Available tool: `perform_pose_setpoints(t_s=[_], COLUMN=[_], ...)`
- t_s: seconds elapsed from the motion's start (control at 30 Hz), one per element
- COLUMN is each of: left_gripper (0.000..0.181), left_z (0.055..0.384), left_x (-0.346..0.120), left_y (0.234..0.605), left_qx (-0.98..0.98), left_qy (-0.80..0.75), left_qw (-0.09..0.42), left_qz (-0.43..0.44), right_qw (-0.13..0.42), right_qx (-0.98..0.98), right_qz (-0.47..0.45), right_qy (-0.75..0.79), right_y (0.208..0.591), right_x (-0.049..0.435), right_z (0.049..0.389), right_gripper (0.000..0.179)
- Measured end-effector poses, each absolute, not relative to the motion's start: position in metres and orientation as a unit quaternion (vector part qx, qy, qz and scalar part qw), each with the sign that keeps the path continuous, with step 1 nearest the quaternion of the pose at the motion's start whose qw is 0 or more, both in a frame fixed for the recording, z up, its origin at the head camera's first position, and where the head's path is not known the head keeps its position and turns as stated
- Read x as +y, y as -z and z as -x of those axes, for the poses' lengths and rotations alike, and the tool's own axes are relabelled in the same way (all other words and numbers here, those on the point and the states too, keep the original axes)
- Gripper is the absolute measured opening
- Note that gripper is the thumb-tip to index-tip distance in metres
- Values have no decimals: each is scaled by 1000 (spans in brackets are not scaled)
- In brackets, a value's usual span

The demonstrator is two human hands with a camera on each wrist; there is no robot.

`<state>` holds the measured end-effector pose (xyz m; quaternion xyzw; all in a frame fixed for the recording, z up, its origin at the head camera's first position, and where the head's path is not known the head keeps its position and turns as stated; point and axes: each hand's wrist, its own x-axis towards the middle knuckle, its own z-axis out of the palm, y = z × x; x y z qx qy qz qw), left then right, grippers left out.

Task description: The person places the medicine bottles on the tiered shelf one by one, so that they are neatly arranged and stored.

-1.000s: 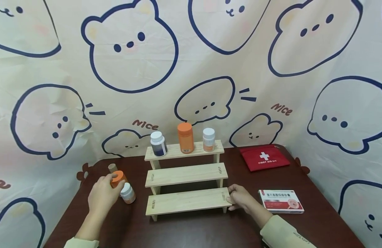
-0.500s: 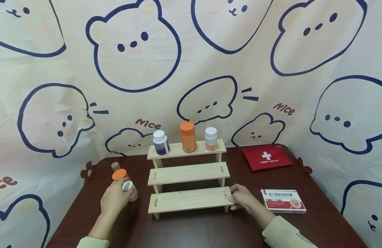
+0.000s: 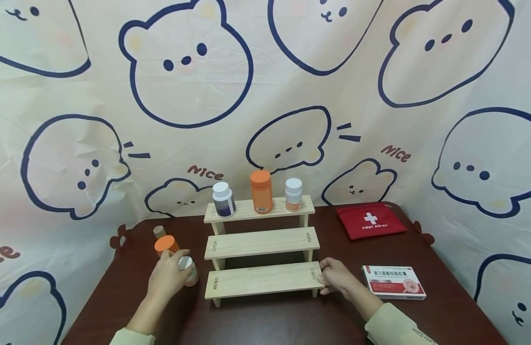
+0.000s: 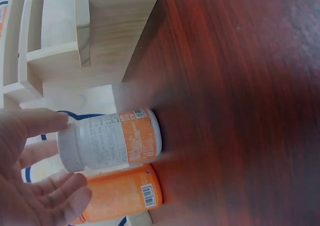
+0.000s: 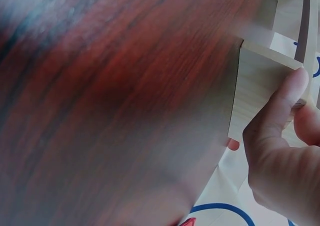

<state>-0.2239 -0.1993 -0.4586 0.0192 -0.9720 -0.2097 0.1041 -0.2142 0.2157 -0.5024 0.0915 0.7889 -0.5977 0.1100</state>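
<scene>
My left hand (image 3: 167, 277) pinches the cap of a small white pill bottle (image 4: 107, 141) with an orange band, thumb on one side and fingers on the other. The bottle stands upright, its base at the table. Just behind it is an orange pill bottle (image 3: 166, 244) with an orange lid. At the right end of the three-step wooden rack (image 3: 265, 280), my right hand (image 3: 334, 276) grips the lowest board, its thumb and fingers around the end. Along the top step stand a white-and-navy bottle (image 3: 224, 200), a tall orange bottle (image 3: 261, 192) and a white-and-orange bottle (image 3: 293, 195).
A red first aid kit pouch (image 3: 371, 221) lies at the back right of the dark wooden table (image 3: 265, 323). Nearer, a white-and-red medicine box (image 3: 394, 282) lies flat. Behind the orange bottle is a small light-brown cylinder (image 3: 159, 232). Printed cloth (image 3: 183, 96) hangs behind the table.
My left hand has shifted from the orange bottle to the white bottle and moved it slightly right, toward the rack. My right hand stays on the rack's end.
</scene>
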Motion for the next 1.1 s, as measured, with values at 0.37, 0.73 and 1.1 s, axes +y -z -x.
perform_pose_setpoints(t_s=[0.37, 0.73, 1.1], left_gripper=[39, 37, 38], left_z=[222, 223, 218], left_x=[-207, -187, -168], left_y=[444, 397, 359], left_qx=[-981, -969, -961], left_qy=[177, 190, 196], left_qw=[80, 149, 170], left_qz=[15, 58, 95], right_qw=[121, 114, 122], right_qx=[777, 789, 787], right_qz=[-92, -103, -100], right_qy=[611, 594, 596], right_y=[502, 495, 500], right_x=[205, 221, 217], right_z=[219, 218, 214], right_gripper=[28, 29, 30])
